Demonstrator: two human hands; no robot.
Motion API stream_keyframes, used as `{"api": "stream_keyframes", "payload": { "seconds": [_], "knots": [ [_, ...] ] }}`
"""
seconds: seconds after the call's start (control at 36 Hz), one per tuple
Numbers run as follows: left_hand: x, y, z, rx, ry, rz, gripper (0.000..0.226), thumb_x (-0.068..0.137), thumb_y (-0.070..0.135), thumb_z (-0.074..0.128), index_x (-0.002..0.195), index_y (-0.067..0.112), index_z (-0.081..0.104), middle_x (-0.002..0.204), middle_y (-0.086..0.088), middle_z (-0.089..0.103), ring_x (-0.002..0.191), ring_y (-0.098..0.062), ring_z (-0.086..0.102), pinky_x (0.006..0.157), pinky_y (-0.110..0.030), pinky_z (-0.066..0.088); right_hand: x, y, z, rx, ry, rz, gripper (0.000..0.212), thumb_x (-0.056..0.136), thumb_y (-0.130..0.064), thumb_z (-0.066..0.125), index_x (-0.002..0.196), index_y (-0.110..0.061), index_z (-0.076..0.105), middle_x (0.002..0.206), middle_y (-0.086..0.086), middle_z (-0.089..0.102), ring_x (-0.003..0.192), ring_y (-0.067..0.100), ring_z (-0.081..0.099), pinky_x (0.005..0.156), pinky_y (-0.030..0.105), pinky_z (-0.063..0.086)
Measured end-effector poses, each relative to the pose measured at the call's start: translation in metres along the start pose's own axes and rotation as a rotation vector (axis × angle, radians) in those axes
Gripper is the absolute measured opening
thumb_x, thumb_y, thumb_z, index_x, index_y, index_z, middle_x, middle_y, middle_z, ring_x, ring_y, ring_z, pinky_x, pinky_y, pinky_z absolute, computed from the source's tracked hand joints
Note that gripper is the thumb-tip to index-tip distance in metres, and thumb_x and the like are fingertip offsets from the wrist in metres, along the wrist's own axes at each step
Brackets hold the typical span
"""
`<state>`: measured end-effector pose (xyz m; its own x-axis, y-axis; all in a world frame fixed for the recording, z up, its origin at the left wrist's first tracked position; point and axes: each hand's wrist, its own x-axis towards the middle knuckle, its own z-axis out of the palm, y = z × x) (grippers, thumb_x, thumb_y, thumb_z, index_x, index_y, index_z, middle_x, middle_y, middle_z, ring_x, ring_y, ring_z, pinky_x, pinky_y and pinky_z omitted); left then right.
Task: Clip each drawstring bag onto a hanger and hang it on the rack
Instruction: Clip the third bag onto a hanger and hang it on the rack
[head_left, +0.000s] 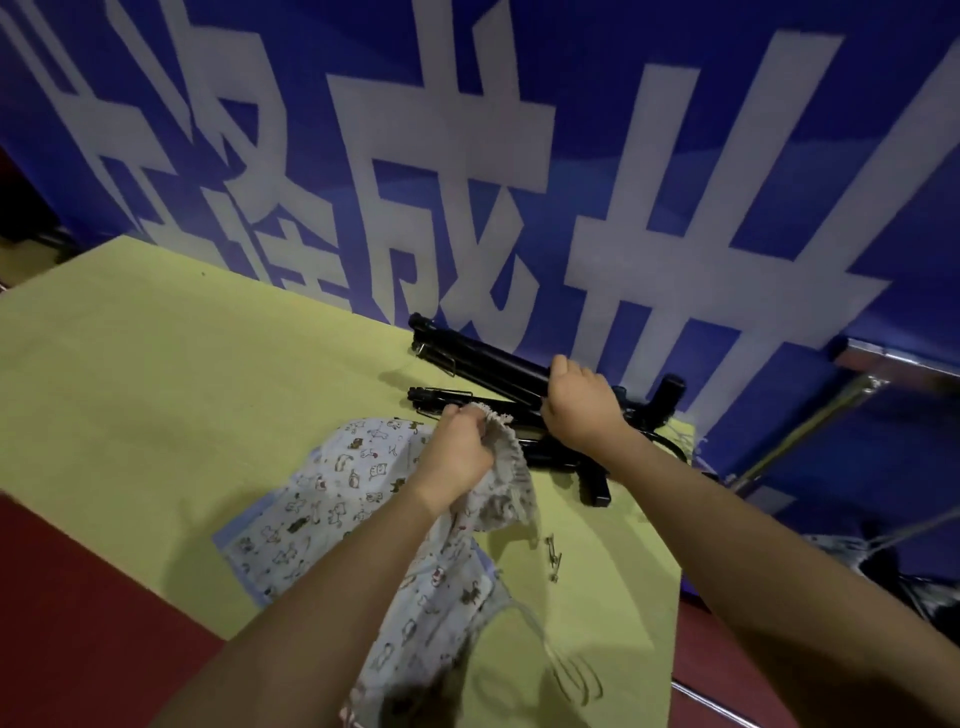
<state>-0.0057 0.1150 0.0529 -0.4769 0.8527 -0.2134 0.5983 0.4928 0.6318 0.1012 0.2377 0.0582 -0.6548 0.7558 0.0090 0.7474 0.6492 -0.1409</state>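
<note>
1. A blue banner (519, 156) with large white characters filled the background; no rack could be made out, so the hanging place could not be told from this view.
2. A yellow-green table (182, 389) stood below it, with dark red floor (78, 623) at the near left.
3. Printed bags (322, 499) lay in a loose heap on the table at centre; how many there were could not be told; one ran down toward the person, its cord (566, 675) looped on the table at the near edge.
4. Black hangers (498, 379) lay piled at the far right of the table, just beyond the bags; their clip ends were thin and partly hidden.
5. The right hand (576, 400) was clenched round the bar of one hanger, which rested on or just above the pile.
6. The left hand (457, 452) grasped the gathered mouth of one bag, bunching the cloth, just beside the hangers.
7. Small metal clips (555, 558) lay loose on the table near the bags.
8. The step in hand seemed to be bringing bag and hanger together; doing it well would likely mean drawing one hanger free of the pile first; then spreading the gathered hem flat so a clip bit on cloth, not cord; then fixing both corners so the bag hung level.
</note>
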Motion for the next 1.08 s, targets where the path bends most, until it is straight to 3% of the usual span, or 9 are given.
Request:
{"api": "stream_keyframes", "payload": {
  "seconds": [0.14,0.19,0.31,0.39,0.47,0.69,0.81,1.0,1.08],
  "knots": [
    [-0.023,0.0,-0.015,-0.072,0.07,0.027,0.047,0.085,-0.009,0.048,0.128,0.01,0.048,0.132,-0.011,0.041,0.112,-0.03,0.052,0.092,-0.038,0.047,-0.038,-0.007,-0.025,0.086,0.017,0.054,0.063,0.088,-0.025,0.06,0.14,-0.016,0.026,0.12,0.015,0.051,0.102,0.036,0.056,0.078,0.042,0.045],
    [-0.033,0.002,-0.021,-0.145,0.127,0.039,0.044,0.083,-0.012,0.044,0.122,0.009,0.045,0.121,-0.013,0.047,0.099,-0.031,0.055,0.076,-0.04,0.049,-0.052,-0.012,-0.03,0.093,0.035,0.047,0.062,0.088,-0.027,0.059,0.14,-0.024,0.026,0.116,0.014,0.051,0.096,0.035,0.058,0.072,0.041,0.047],
    [-0.049,0.003,-0.029,-0.285,0.235,0.038,0.057,0.086,-0.012,0.039,0.132,0.016,0.021,0.079,-0.005,0.043,0.057,-0.016,0.038,0.045,-0.025,0.029,-0.077,-0.018,-0.038,0.198,0.091,0.082,0.049,0.087,-0.028,0.059,0.129,-0.023,0.034,0.108,0.009,0.053,0.086,0.029,0.057,0.064,0.037,0.045],
    [-0.058,0.007,-0.037,-0.357,0.276,0.08,0.084,0.087,-0.01,0.046,0.147,0.025,-0.001,0.115,-0.019,0.049,0.078,-0.025,0.055,0.055,-0.03,0.045,-0.093,-0.021,-0.044,0.218,0.106,0.107,0.042,0.086,-0.028,0.059,0.12,-0.02,0.036,0.099,0.004,0.051,0.082,0.025,0.052,0.06,0.033,0.039],
    [-0.064,0.014,-0.046,-0.339,0.357,0.099,0.094,0.087,-0.009,0.051,0.149,0.026,-0.01,0.143,-0.015,0.022,0.098,-0.031,0.055,0.068,-0.033,0.048,-0.106,-0.023,-0.047,0.223,0.104,0.143,0.036,0.083,-0.024,0.059,0.109,-0.02,0.036,0.093,0.004,0.055,0.078,0.027,0.053,0.06,0.034,0.042],
    [-0.071,0.015,-0.054,-0.327,0.359,0.236,0.079,0.082,-0.015,0.052,0.144,0.019,0.019,0.145,-0.008,0.027,0.119,-0.028,0.047,0.082,-0.023,0.04,-0.128,-0.024,-0.048,0.261,0.007,0.178,0.035,0.08,-0.016,0.059,0.107,-0.018,0.037,0.089,0.009,0.061,0.071,0.028,0.056,0.057,0.036,0.044],
    [-0.076,0.018,-0.054,-0.398,0.27,0.242,0.075,0.083,-0.014,0.046,0.139,0.025,0.015,0.129,-0.007,0.049,0.09,-0.028,0.059,0.055,-0.024,0.042,-0.133,-0.027,-0.049,0.344,-0.005,0.085,0.044,0.079,-0.02,0.061,0.116,-0.023,0.038,0.097,0.005,0.064,0.073,0.026,0.06,0.057,0.034,0.048],
    [-0.084,0.034,-0.055,-0.447,0.199,0.351,0.078,0.081,-0.017,0.043,0.131,0.038,0.021,0.106,-0.003,0.062,0.061,-0.015,0.055,0.057,-0.033,0.044,-0.133,-0.036,-0.047,0.476,0.054,0.047,0.051,0.08,-0.017,0.063,0.122,-0.02,0.035,0.09,0.001,0.054,0.073,0.025,0.054,0.059,0.034,0.042],
    [-0.085,0.041,-0.058,-0.465,0.166,0.374,0.079,0.082,-0.018,0.043,0.132,0.039,0.023,0.105,-0.004,0.064,0.067,-0.02,0.058,0.057,-0.033,0.044,-0.133,-0.033,-0.051,0.497,0.099,0.052,0.045,0.085,-0.029,0.059,0.123,-0.027,0.035,0.093,-0.002,0.057,0.077,0.025,0.059,0.065,0.037,0.049]
  ]
}}
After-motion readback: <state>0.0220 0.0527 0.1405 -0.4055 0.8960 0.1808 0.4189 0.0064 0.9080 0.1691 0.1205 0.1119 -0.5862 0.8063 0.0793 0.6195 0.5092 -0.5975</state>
